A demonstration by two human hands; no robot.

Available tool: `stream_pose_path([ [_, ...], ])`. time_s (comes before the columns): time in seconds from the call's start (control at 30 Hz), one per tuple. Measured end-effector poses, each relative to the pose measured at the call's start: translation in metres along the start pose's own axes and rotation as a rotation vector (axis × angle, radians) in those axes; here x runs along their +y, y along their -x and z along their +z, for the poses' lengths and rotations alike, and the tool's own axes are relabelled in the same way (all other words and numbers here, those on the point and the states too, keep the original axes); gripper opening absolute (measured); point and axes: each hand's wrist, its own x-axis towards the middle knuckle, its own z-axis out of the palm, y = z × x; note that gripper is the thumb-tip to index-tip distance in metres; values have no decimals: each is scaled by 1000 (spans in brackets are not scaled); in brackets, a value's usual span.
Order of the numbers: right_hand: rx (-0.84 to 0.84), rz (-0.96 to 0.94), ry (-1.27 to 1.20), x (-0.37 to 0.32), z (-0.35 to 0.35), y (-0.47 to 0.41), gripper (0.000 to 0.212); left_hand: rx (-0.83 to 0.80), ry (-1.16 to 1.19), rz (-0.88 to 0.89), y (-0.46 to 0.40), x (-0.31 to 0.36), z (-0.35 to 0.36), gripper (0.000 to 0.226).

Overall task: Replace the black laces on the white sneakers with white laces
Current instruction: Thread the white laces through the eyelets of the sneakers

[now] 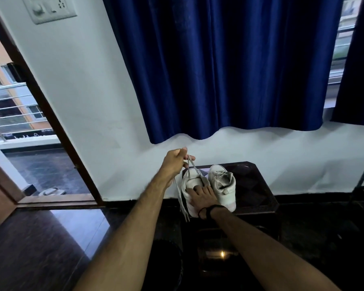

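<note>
Sneakers: two white ones, side by side on the dark low table (261,185), at 12 o'clock from the person.
Left hand (176,161): fingers clenched around the white lace (192,168), pulling it up toward 11 o'clock.
Right hand (201,198): presses flat on the left sneaker (190,185), fingers straight.
Right sneaker (222,185): laced white, looks finished.
Advice: I think the pull should stay smooth, both lace ends even, the shoe held firm.

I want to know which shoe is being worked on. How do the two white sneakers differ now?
The left sneaker is pressed down by the right hand, and the left hand pulls its white lace upward. The right sneaker is untouched, and its lace lies across its front. Both are white and stand side by side on the dark table.
</note>
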Motion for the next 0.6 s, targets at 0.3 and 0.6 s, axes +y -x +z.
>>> stream_pose_path([
  [0.3,-127,26,-10,6,0,-5,45,-54,-51,-28,-1,-15,-7,39],
  [0.6,229,349,-212,43,-43,-47,29,366,-286,-136,-12,-76,29,43],
])
